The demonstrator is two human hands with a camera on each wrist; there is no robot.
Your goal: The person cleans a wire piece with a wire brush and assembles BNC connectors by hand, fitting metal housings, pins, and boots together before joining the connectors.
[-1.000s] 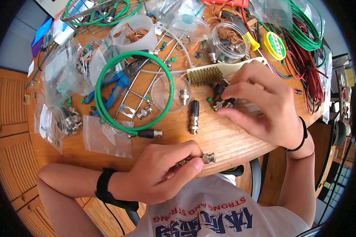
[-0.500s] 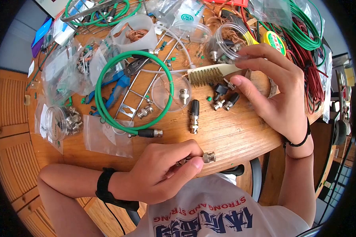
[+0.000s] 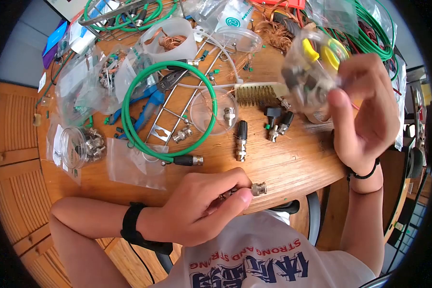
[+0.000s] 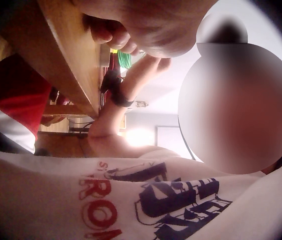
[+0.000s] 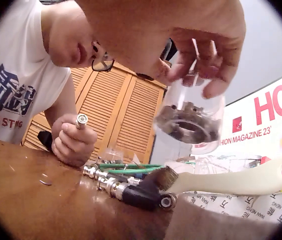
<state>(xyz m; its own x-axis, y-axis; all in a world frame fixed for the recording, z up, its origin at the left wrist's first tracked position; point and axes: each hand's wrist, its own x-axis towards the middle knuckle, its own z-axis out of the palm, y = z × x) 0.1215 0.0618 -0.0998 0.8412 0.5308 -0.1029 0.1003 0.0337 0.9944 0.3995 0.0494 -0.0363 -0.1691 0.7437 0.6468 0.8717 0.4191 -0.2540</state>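
Observation:
My left hand (image 3: 201,206) stays low by the table's front edge, fingers curled round a metal BNC connector (image 3: 259,188) whose end sticks out past the thumb. Its rear part is hidden in the palm. On the right, my right hand (image 3: 369,105) grips a clear plastic jar (image 3: 305,72), blurred in the head view. Metal connectors (image 5: 188,125) show inside the tilted jar in the right wrist view, held above the table. Under it lie a wire brush (image 3: 257,94) and a few black-and-silver connectors (image 3: 285,122). Another BNC connector (image 3: 242,139) lies between the hands.
A looped green cable (image 3: 126,110) lies over a wire rack beside blue-handled pliers (image 3: 149,113). Farther left are plastic bags and a tub of connectors (image 3: 74,149). A cup of copper strands (image 3: 189,45) stands at the back; green cable coils (image 3: 374,45) are at back right.
My right hand has moved from over the loose connectors to the jar behind the brush, taken hold of it and lifted it. The left hand keeps its connector.

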